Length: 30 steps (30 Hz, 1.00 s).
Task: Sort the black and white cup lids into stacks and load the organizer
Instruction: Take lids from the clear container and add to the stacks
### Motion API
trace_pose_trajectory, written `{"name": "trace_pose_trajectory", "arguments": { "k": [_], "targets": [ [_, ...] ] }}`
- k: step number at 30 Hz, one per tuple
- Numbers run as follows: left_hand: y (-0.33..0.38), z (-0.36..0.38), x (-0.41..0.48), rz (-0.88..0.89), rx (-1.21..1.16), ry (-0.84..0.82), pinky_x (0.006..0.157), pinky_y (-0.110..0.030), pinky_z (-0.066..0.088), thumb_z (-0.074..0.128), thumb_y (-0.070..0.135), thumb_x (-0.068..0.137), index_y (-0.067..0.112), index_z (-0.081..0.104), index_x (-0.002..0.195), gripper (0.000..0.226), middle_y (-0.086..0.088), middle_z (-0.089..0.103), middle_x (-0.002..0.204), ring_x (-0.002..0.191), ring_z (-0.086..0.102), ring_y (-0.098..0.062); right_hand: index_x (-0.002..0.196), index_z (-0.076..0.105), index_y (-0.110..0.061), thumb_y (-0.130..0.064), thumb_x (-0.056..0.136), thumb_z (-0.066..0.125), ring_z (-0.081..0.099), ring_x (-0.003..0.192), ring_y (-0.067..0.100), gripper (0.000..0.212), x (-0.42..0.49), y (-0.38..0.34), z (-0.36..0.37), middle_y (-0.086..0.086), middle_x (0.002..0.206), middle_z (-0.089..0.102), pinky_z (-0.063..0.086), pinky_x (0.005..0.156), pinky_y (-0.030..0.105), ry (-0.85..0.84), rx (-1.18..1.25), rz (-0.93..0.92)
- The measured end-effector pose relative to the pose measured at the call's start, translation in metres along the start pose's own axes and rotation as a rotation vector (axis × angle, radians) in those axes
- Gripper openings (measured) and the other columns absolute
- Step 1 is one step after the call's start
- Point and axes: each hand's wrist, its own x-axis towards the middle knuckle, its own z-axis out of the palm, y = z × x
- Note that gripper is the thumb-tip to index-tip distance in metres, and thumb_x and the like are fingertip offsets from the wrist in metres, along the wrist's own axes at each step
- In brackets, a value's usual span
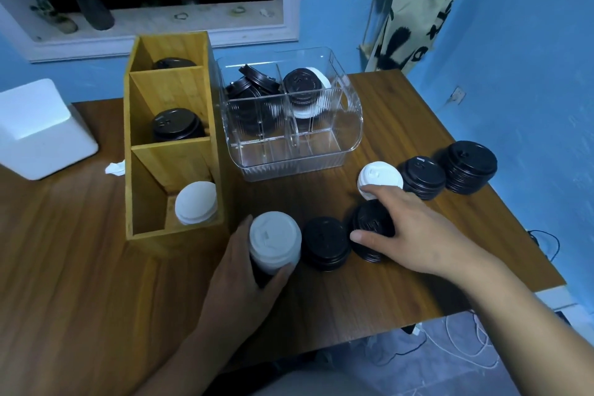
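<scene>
Left hand (244, 270): we clasp the white-topped stack (274, 241), fingers curled round it.
Right hand (414, 228): we grip the black stack (369, 228), three o'clock from it.

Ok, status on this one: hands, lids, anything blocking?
Left hand grips white-topped stack. Right hand clasps black stack. Wooden organizer part loaded. Nothing blocking.
</scene>
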Motion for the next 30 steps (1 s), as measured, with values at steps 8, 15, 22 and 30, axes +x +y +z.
{"name": "trace_pose_trajectory", "arguments": {
  "k": [8, 15, 22, 30],
  "targets": [
    [0.002, 0.000, 0.000, 0.008, -0.046, 0.005, 0.104, 0.005, 0.018, 0.071, 0.058, 0.080, 0.039, 0.014, 0.152, 0.093, 0.049, 0.019, 0.143, 0.134, 0.020, 0.027, 0.131, 0.059, -0.033, -0.058, 0.092, 0.056, 0.057, 0.116, 0.011, 0.047, 0.079, -0.031, -0.045, -0.010, 0.127, 0.061, 0.051, 0.096, 0.037, 0.182, 0.044, -0.156],
    [0.000, 0.000, 0.000, 0.035, -0.052, 0.005, 0.109, 0.001, 0.016, 0.063, 0.068, 0.085, 0.045, 0.004, 0.156, 0.096, 0.041, 0.012, 0.154, 0.144, 0.019, 0.015, 0.119, 0.067, -0.020, -0.026, 0.096, 0.065, 0.062, 0.096, 0.020, 0.024, 0.183, -0.059, -0.075, -0.003, 0.112, 0.068, 0.047, 0.087, 0.031, 0.373, 0.014, -0.180],
    [-0.008, 0.008, 0.001, 0.021, -0.063, 0.004, 0.112, -0.001, 0.013, 0.056, 0.078, 0.084, 0.056, -0.005, 0.152, 0.094, 0.044, 0.005, 0.156, 0.144, 0.014, 0.016, 0.138, 0.059, -0.017, -0.003, 0.087, 0.057, 0.048, 0.132, 0.036, 0.053, 0.259, -0.072, -0.090, 0.010, 0.141, 0.060, 0.040, 0.111, 0.044, 0.176, -0.349, -0.228],
    [-0.006, 0.008, 0.000, 0.045, -0.061, 0.028, 0.118, -0.008, 0.014, 0.056, 0.075, 0.086, 0.056, -0.005, 0.152, 0.092, 0.040, 0.005, 0.159, 0.147, 0.014, 0.013, 0.134, 0.063, -0.014, -0.054, 0.089, 0.070, 0.058, 0.118, 0.037, 0.061, 0.282, -0.091, -0.106, 0.013, 0.129, 0.066, 0.049, 0.099, 0.042, -0.020, -0.491, -0.188]
  ]
}}
